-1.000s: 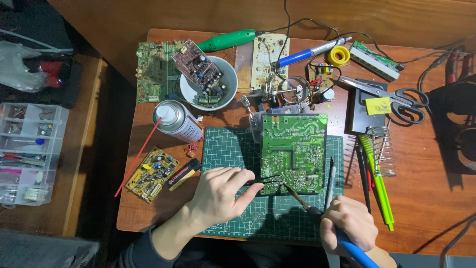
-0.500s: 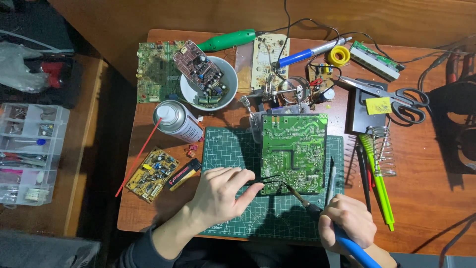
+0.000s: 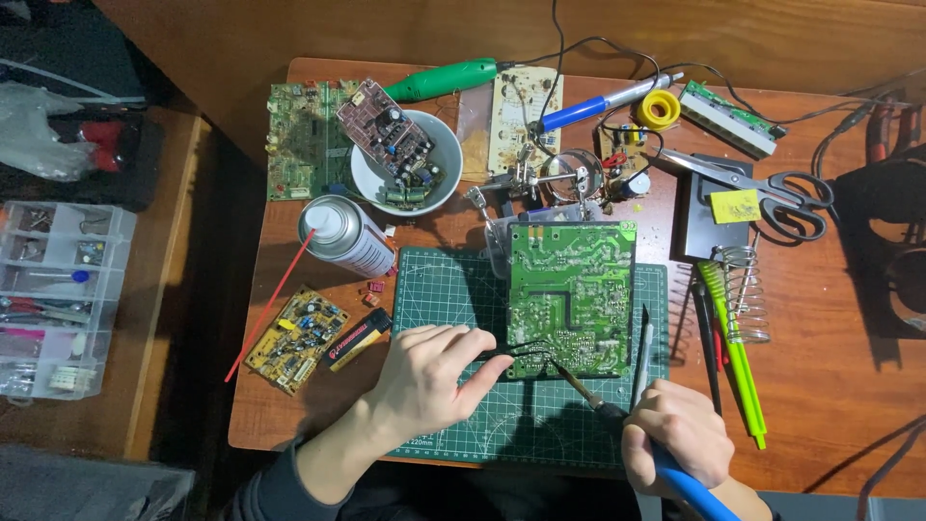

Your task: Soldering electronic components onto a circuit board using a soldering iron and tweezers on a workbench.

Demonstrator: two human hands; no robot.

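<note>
My left hand (image 3: 429,379) pinches thin black tweezers (image 3: 511,349) between thumb and fingers, their tips reaching the lower edge of the large green circuit board (image 3: 571,297), which lies solder-side up on the dark green gridded cutting mat (image 3: 453,289). My right hand (image 3: 675,434) is wrapped closed around the blue-handled soldering iron (image 3: 617,415), whose metal tip touches the board's lower edge just beside the tweezers.
</note>
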